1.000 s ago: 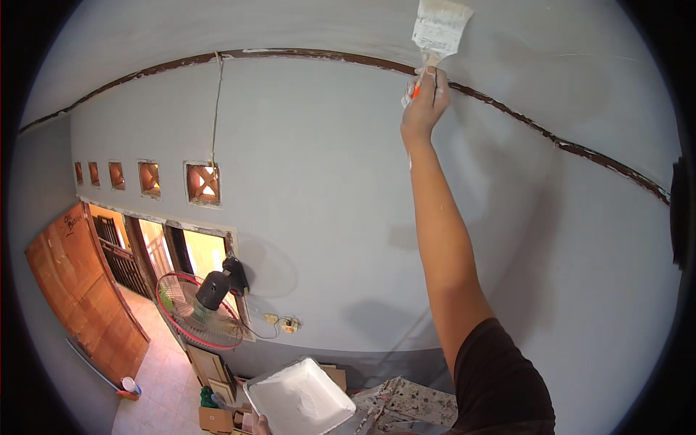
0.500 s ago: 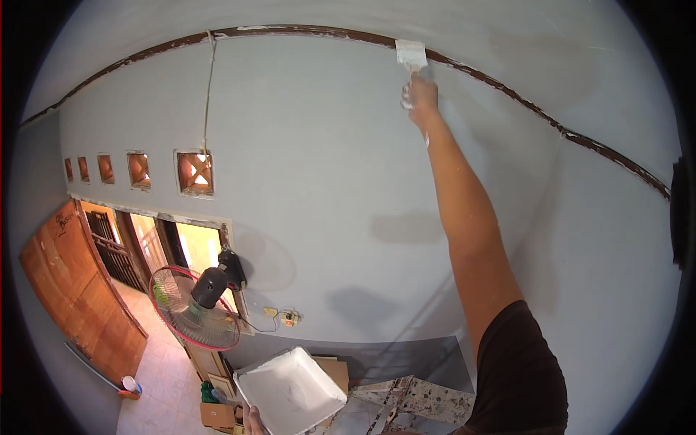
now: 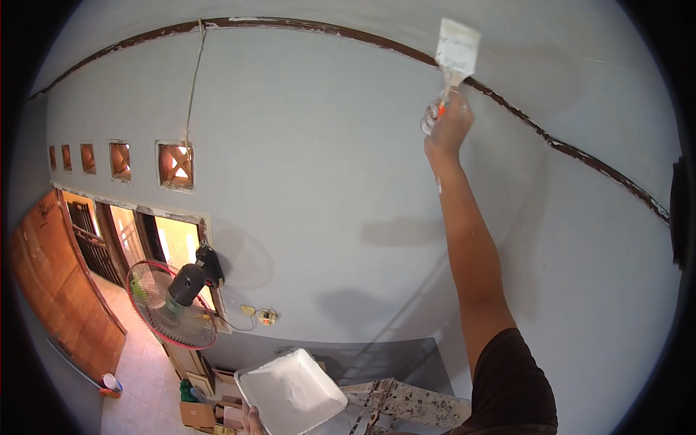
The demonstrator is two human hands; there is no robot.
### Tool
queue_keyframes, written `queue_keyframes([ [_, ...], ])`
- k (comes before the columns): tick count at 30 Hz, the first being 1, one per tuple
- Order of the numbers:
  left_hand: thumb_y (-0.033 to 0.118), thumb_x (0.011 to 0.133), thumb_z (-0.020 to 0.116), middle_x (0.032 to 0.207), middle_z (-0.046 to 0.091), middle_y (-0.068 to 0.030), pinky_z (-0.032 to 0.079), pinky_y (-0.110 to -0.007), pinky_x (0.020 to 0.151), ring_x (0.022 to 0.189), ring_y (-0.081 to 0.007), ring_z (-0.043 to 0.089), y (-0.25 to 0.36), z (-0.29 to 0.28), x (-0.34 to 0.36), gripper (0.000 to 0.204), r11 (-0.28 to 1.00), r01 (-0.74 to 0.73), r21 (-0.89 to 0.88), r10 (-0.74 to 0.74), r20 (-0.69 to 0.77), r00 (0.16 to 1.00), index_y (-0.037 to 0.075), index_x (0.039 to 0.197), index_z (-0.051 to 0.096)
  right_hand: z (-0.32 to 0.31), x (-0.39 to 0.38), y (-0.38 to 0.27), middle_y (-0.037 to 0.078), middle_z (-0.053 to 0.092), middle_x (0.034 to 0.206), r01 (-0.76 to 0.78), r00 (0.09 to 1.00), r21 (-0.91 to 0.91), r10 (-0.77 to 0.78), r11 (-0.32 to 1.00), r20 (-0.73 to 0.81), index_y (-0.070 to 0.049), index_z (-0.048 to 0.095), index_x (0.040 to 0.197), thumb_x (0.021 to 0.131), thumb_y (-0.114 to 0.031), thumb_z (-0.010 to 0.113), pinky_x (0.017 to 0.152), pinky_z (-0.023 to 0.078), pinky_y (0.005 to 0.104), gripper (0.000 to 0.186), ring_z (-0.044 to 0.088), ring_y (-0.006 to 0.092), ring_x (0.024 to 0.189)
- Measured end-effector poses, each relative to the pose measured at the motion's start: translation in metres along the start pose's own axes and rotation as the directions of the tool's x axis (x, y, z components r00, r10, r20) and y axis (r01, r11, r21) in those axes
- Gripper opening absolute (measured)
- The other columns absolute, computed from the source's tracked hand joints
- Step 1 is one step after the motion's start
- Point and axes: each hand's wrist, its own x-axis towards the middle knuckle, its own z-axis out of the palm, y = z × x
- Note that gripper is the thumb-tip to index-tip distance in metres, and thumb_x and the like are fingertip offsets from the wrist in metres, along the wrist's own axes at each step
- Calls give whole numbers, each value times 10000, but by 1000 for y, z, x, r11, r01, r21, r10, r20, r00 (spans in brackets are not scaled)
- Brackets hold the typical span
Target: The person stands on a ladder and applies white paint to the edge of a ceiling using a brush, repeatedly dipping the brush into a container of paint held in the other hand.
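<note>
From my distant seat I watch through the head camera as the right hand [image 3: 449,125] reaches up near the top of my view, the bare arm stretched out of a dark sleeve [image 3: 513,380]. Its fingers are curled round the handle of a wide paintbrush [image 3: 458,51], with a bit of orange showing between them. The brush stands bristles up, leaning slightly, and its head lies mostly above the brown strip [image 3: 319,27] that runs along the top of the grey wall [image 3: 312,159]. I cannot tell whether the bristles touch anything (the fisheye flattens depth badly for me up there).

At the lower edge I see the left hand [image 3: 251,422], or just a few digits of it, clasping the left side of a white tray [image 3: 319,377]. The rest of that hand is out of my sight, so I cannot tell how its palm sits. The tray is tilted, with white paint across its inside.

Right of the tray I find a paint-spattered board [image 3: 428,403], and to its left a cardboard box [image 3: 196,415]. Farther left, a fan [image 3: 187,284] with a red-rimmed cage is mounted by the bright opening, and a brown wooden door [image 3: 61,283] stands ajar beyond it.
</note>
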Motion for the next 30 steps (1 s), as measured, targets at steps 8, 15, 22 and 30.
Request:
queue_keyframes([
  [8,256,1117,327,1614,318,-305,236,-450,1248,1504,-423,304,12,6,-12,549,962,-202,185,227,-123,966,-101,1533,329,-30,131,114,25,502,644,-371,920,-130,344,919,-190,-69,493,826,975,-180,590,412,287,290,209,426,115,463],
  [15,179,1089,386,1618,299,-316,229,-473,1251,1503,-455,291,-28,-8,-5,552,851,-416,321,474,-129,871,-73,1567,273,-36,171,139,52,558,704,-356,904,-123,308,926,-297,-27,560,960,994,-192,624,422,325,322,180,483,139,499],
  [22,173,1082,389,1619,278,-332,259,-530,1227,1483,-484,310,-54,-20,27,550,834,-460,305,488,-17,873,-18,1586,281,-26,188,132,38,556,711,-310,929,-152,266,938,-256,-38,560,966,1019,-243,623,422,333,321,221,505,137,525],
  [30,248,1100,357,1611,283,-343,264,-547,1217,1479,-500,306,-42,-19,38,560,821,-511,254,533,-21,846,-19,1586,280,14,98,82,4,481,655,-64,982,103,81,993,-173,-93,496,827,1057,-264,552,428,268,293,292,411,116,491],
])
